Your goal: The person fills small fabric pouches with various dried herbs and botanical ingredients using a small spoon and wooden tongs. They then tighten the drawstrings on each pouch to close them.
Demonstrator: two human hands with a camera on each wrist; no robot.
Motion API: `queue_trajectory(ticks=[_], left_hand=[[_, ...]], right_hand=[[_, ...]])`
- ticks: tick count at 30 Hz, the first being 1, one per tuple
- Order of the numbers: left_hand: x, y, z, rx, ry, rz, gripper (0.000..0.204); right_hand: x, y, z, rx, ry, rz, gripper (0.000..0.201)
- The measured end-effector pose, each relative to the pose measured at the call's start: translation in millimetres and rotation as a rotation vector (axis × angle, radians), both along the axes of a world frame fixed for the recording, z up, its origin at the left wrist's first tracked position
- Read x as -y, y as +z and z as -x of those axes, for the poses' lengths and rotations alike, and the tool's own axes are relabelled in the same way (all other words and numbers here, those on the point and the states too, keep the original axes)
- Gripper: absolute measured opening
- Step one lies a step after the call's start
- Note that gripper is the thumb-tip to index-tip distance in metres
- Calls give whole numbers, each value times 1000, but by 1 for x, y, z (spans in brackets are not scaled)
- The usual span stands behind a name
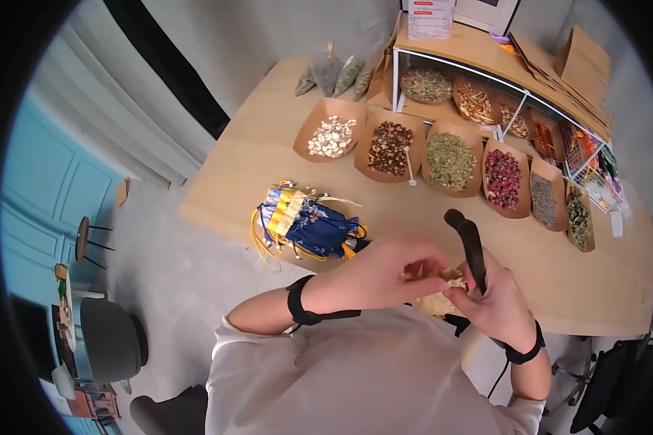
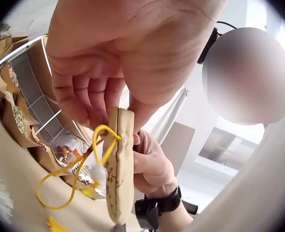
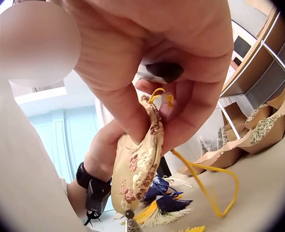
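Note:
Both hands meet in front of the body at a cream embroidered drawstring pouch (image 3: 137,164) with a yellow cord (image 2: 67,193). My left hand (image 1: 377,272) pinches the pouch near its top edge, fingers curled. Thumb and fingers of my right hand (image 1: 497,301) grip the pouch from the other side. A dark brown handle with a rounded, bent end (image 1: 468,239) also sits in the right hand, sticking up past the thumb; its lower end is hidden. The inside of the pouch does not show.
To the left on the table (image 1: 239,156) lies a pile of blue and yellow drawstring pouches (image 1: 308,221). Paper trays of dried herbs and flowers (image 1: 450,159) line the back, one with a small pale scoop (image 1: 411,167). A wooden shelf (image 1: 479,54) stands behind them.

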State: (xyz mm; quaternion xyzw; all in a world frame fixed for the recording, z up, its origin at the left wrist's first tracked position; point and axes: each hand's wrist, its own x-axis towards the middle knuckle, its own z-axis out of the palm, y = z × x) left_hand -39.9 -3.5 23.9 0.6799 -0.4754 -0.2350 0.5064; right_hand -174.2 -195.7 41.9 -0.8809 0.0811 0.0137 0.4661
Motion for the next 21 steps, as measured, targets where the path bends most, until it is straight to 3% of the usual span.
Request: queue_trajectory(ticks=[2, 4, 5, 7, 12, 13, 15, 19, 20, 21], left_hand=[[-4, 1, 0, -18, -48, -108, 27], [-6, -2, 1, 250, 24, 6, 16], [-8, -1, 1, 252, 24, 4, 16], [-18, 2, -2, 196, 134, -11, 14], [-69, -4, -31, 143, 571, -104, 5], [-77, -13, -38, 147, 565, -105, 5], [-90, -32, -52, 248, 712, -216, 7], [-96, -37, -57, 493, 726, -410, 12], [-95, -36, -56, 496, 721, -411, 12], [-92, -35, -55, 653, 755, -355, 14]], right_hand=[[-2, -1, -4, 11, 18, 9, 32], [-4, 0, -8, 23, 33, 17, 32], [-6, 2, -10, 45, 29, 11, 31], [-4, 6, -13, 69, 22, 5, 30], [26, -4, -13, 159, -50, 280, 15], [27, -3, -14, 128, -35, 348, 13], [27, -15, -19, 163, 25, 379, 11], [28, -28, -33, 219, 155, 466, 14], [28, -33, -38, 220, 150, 463, 14], [29, -37, -43, 210, 133, 474, 15]])
